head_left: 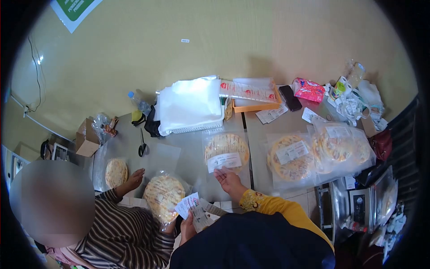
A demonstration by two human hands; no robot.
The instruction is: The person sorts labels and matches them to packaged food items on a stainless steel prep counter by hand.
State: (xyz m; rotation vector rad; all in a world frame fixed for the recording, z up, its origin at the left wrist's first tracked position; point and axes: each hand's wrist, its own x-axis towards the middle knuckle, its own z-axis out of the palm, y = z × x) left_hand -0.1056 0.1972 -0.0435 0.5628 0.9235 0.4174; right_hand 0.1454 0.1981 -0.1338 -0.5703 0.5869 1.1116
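Observation:
My left hand (188, 230) is closed on several printed paper labels (188, 205), low in front of my body. My right hand (229, 180), at the end of a yellow sleeve, has its fingers stretched out at the lower edge of a white label (224, 162). That label lies on a flat round pizza (227, 143) in a clear plastic bag on the table. To the left, a co-worker in a striped top holds another bagged pizza (164, 196) near my labels. The co-worker's other hand (135, 179) is by a smaller pizza (116, 173).
Bagged, labelled pizzas (340, 145) lie at the right. Behind stand a white basket (197, 127) stacked with plastic sheets and an orange tray (255, 108). A phone (290, 97), a pink packet (309, 90) and scissors (142, 144) lie about. A metal machine (359, 206) stands lower right.

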